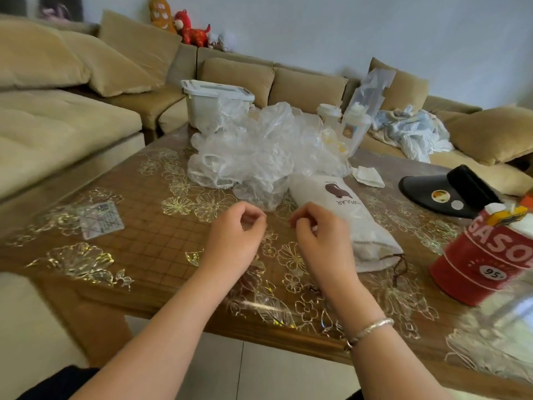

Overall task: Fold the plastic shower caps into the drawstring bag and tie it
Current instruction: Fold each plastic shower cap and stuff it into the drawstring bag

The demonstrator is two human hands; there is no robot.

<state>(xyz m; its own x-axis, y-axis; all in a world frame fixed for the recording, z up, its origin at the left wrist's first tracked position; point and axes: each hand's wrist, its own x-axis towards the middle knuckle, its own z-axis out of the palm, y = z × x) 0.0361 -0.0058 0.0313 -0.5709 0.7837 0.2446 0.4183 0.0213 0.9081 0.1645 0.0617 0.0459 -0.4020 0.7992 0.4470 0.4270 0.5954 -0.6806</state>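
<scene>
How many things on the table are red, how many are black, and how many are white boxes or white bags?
Red: 1, the red tin
Black: 1, the black visor
White box: 1, the lidded white box
White bag: 1, the drawstring bag
Total: 4
The clear shower caps lie in a heap I cannot count.

Red tin (pixel 487 255) cropped, blurred at right.

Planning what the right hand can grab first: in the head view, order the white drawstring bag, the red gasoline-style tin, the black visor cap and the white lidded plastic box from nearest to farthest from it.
1. White drawstring bag: touching the right hand, just to its right.
2. Red gasoline-style tin: table's right edge.
3. Black visor cap: behind the tin; close to it in rank.
4. White lidded plastic box: far side, beyond the shower caps.
</scene>
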